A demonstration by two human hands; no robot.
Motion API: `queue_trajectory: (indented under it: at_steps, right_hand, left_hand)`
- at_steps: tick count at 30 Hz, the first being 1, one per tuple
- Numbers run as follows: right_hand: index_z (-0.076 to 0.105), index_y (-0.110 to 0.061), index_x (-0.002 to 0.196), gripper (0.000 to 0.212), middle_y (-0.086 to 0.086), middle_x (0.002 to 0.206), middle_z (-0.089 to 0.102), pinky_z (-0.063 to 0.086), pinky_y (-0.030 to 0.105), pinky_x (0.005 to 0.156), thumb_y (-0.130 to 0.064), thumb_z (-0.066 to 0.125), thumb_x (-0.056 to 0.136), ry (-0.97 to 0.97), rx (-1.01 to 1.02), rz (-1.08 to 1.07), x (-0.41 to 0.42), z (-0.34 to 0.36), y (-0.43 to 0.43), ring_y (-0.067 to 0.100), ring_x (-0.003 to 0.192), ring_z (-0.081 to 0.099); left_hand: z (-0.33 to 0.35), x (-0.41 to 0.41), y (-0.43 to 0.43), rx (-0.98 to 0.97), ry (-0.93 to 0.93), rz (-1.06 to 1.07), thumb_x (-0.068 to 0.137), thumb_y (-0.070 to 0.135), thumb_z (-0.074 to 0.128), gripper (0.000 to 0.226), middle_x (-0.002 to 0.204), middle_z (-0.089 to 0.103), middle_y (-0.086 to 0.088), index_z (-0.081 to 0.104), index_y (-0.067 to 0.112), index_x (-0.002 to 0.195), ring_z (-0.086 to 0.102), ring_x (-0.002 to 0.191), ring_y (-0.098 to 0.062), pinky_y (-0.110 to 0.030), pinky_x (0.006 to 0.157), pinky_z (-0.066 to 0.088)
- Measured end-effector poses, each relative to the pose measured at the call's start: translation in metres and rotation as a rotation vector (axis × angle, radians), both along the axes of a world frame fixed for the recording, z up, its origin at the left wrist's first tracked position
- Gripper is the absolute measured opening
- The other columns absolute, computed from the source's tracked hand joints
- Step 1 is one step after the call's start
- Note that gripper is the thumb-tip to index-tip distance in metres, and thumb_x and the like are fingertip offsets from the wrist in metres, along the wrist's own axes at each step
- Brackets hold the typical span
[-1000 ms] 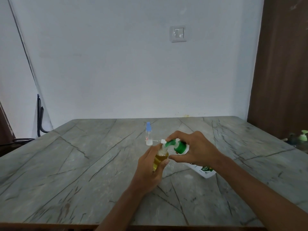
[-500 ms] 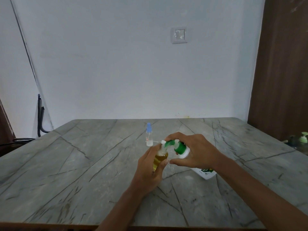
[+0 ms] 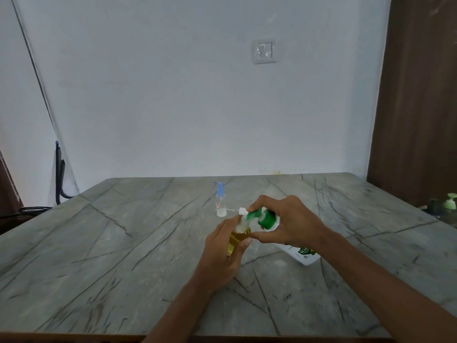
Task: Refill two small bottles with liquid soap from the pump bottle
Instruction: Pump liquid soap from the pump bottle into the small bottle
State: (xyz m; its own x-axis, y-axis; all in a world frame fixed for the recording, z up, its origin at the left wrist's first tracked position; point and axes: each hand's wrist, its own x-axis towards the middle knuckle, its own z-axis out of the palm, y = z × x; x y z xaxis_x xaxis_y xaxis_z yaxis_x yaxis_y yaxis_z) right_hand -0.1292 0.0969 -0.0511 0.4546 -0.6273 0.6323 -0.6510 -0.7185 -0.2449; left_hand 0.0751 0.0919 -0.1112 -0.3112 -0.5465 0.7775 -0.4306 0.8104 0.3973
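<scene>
My left hand (image 3: 222, 253) is wrapped around a small clear bottle (image 3: 238, 240) holding yellow liquid, upright above the table. My right hand (image 3: 289, 225) grips the white pump bottle (image 3: 303, 253) tilted on its side, fingers over its green pump head (image 3: 263, 217). The pump's nozzle sits at the small bottle's mouth. A second small clear bottle (image 3: 220, 204) with a blue cap stands on the grey marble table (image 3: 123, 243) just beyond my hands. A thin white tube runs from it toward the pump head.
A green-topped pump bottle (image 3: 450, 201) stands off the table's right side, beside a dark wooden panel. A white wall with a switch plate (image 3: 264, 52) rises behind the table. Dark cables hang at the far left.
Both hands stay in place with their bottles; the right hand's fingers shift slightly on the pump head.
</scene>
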Motion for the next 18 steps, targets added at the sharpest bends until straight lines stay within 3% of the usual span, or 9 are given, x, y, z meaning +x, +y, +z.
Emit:
queue_trajectory:
  at_steps: [2,9,13,18]
  right_hand:
    - [0.053,-0.042,0.114,0.048,-0.006,0.076,0.070,0.053,0.031,0.060,-0.055,0.076,0.074,0.016,-0.003,-0.019,0.0000,-0.0002,-0.0002,0.010,0.062,0.062]
    - [0.044,-0.048,0.125,0.060,-0.010,0.081,0.069,0.050,0.020,0.063,-0.060,0.073,0.074,0.079,-0.087,-0.026,-0.0010,0.0011,0.0012,0.007,0.064,0.061]
    - [0.042,-0.049,0.127,0.063,-0.008,0.087,0.071,0.052,0.024,0.066,-0.065,0.072,0.073,0.083,-0.069,-0.015,-0.0008,-0.0002,-0.0013,0.008,0.068,0.064]
    - [0.047,-0.046,0.121,0.055,-0.006,0.076,0.070,0.053,0.028,0.059,-0.056,0.075,0.075,0.033,-0.046,0.027,0.0001,0.0020,-0.0004,0.010,0.059,0.062]
  left_hand:
    - [0.0012,0.0005,0.0006,-0.003,0.002,-0.002,0.091,0.044,0.052,0.039,0.105,0.057,0.013,0.047,0.022,0.123,0.056,0.096,0.002,-0.006,0.078,0.044]
    - [-0.0014,0.0024,-0.0024,0.036,0.010,0.013,0.092,0.048,0.049,0.052,0.106,0.062,0.002,0.055,0.006,0.122,0.060,0.090,-0.007,-0.011,0.076,0.046]
    - [-0.0002,0.0027,-0.0007,0.048,0.020,0.013,0.092,0.048,0.050,0.052,0.104,0.063,0.003,0.055,0.005,0.121,0.060,0.089,-0.006,-0.009,0.076,0.045]
    - [0.0013,0.0024,0.0017,0.036,0.021,0.007,0.092,0.047,0.051,0.052,0.105,0.063,0.002,0.055,0.004,0.121,0.060,0.090,-0.005,-0.010,0.076,0.045]
